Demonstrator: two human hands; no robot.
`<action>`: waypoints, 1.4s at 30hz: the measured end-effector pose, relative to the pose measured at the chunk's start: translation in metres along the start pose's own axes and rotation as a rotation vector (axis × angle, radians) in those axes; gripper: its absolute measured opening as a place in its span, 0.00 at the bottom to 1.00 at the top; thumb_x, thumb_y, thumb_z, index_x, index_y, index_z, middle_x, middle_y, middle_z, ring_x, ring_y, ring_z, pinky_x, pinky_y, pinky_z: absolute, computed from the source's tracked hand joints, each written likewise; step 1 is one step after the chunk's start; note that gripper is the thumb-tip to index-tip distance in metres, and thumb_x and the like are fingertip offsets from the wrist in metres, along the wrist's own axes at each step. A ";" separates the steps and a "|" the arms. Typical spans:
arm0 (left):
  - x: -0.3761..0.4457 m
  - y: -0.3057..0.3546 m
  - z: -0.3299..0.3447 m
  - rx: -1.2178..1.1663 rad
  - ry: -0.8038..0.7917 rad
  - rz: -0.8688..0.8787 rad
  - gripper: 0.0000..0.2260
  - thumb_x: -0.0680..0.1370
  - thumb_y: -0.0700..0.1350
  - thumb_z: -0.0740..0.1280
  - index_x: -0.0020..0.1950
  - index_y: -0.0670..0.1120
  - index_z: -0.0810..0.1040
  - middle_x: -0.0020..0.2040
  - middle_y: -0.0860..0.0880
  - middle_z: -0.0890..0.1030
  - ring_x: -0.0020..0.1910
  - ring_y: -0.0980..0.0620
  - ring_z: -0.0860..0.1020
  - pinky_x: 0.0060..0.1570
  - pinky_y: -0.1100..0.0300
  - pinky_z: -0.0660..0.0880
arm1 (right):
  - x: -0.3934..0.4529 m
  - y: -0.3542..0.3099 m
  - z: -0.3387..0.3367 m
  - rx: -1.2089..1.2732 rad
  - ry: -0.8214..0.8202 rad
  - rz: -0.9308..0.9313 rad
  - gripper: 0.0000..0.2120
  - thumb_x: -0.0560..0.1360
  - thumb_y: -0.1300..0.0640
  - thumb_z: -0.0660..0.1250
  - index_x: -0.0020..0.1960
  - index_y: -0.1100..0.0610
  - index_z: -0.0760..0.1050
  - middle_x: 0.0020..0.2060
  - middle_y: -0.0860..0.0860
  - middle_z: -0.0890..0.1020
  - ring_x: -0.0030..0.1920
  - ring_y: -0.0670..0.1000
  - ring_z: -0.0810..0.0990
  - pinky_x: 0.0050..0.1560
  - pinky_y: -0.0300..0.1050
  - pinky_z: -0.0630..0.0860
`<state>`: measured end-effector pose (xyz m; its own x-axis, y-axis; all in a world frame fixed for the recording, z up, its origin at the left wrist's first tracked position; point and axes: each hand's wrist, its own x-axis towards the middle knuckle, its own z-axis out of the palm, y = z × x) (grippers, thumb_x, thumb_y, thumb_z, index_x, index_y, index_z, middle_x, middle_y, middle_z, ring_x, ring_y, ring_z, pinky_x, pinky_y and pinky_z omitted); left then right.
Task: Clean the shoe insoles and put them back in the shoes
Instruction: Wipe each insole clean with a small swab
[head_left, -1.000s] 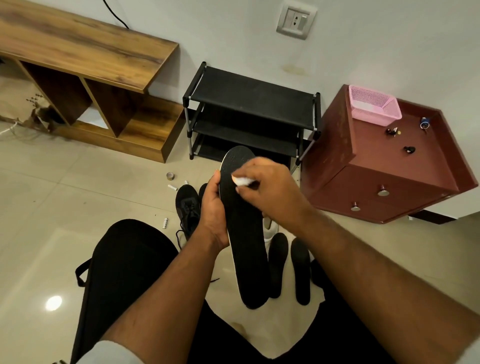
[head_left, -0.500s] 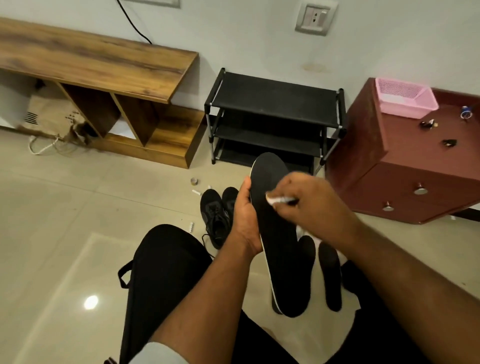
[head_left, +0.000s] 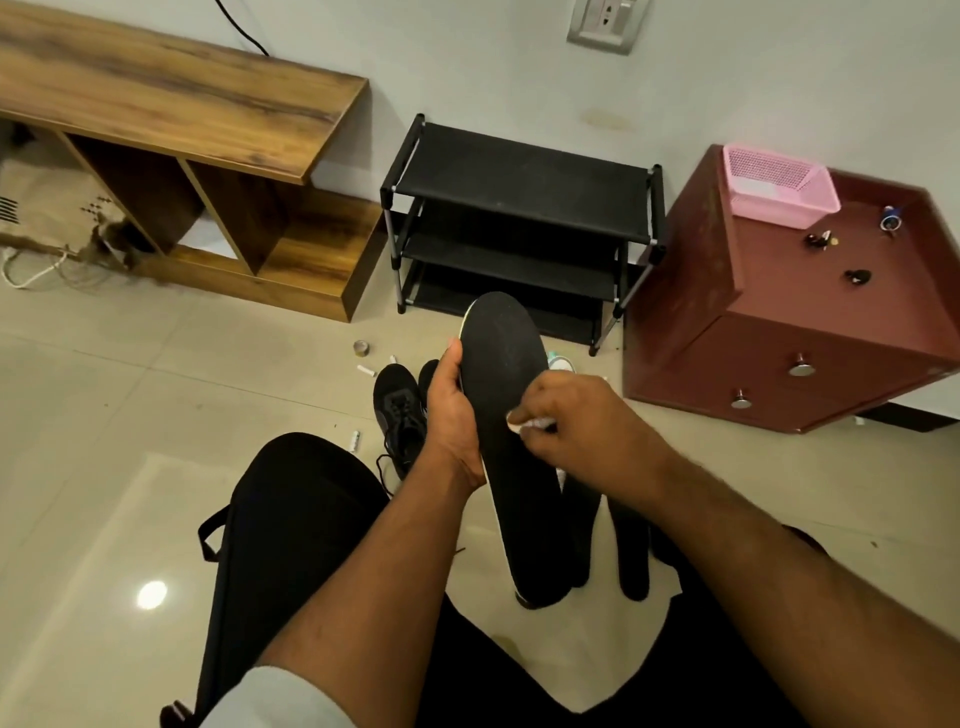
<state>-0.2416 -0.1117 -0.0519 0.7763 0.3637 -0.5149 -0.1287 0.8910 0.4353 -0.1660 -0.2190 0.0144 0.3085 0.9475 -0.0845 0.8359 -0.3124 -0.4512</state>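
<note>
My left hand (head_left: 453, 415) is gripping a long black insole (head_left: 511, 441) by its left edge, thumb up along the rim, toe end pointing away from me. My right hand (head_left: 582, 421) is pinching a small white wipe (head_left: 524, 423) against its middle, just right of the grip. Below it, two more insoles (head_left: 631, 551) are lying on the floor. Left of my grip, black shoes (head_left: 400, 410) are sitting.

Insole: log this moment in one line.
step: wiping | left hand: holds insole | right hand: pinches white wipe on it | shoes: floor
</note>
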 end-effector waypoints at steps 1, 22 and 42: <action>-0.001 0.000 0.001 -0.010 -0.017 -0.003 0.29 0.79 0.65 0.56 0.51 0.44 0.86 0.52 0.40 0.84 0.48 0.44 0.84 0.49 0.52 0.79 | 0.003 0.003 -0.004 0.046 0.035 0.023 0.10 0.74 0.59 0.69 0.55 0.53 0.81 0.49 0.48 0.78 0.48 0.44 0.76 0.51 0.38 0.74; -0.003 -0.003 0.007 -0.075 -0.027 0.059 0.32 0.77 0.69 0.55 0.59 0.45 0.82 0.55 0.41 0.84 0.53 0.42 0.82 0.57 0.46 0.77 | 0.009 0.013 -0.012 0.247 0.249 0.132 0.09 0.74 0.58 0.69 0.54 0.53 0.81 0.46 0.45 0.80 0.45 0.39 0.78 0.46 0.29 0.74; -0.002 0.002 0.005 -0.213 0.033 0.154 0.35 0.76 0.71 0.56 0.56 0.41 0.85 0.59 0.39 0.82 0.60 0.39 0.79 0.61 0.41 0.75 | -0.038 0.002 0.042 0.991 0.471 0.680 0.02 0.71 0.59 0.72 0.42 0.53 0.83 0.41 0.46 0.84 0.47 0.46 0.82 0.54 0.49 0.80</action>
<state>-0.2407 -0.1116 -0.0461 0.7173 0.5049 -0.4802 -0.3732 0.8603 0.3472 -0.1947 -0.2529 -0.0204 0.8357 0.4404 -0.3282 -0.1806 -0.3440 -0.9214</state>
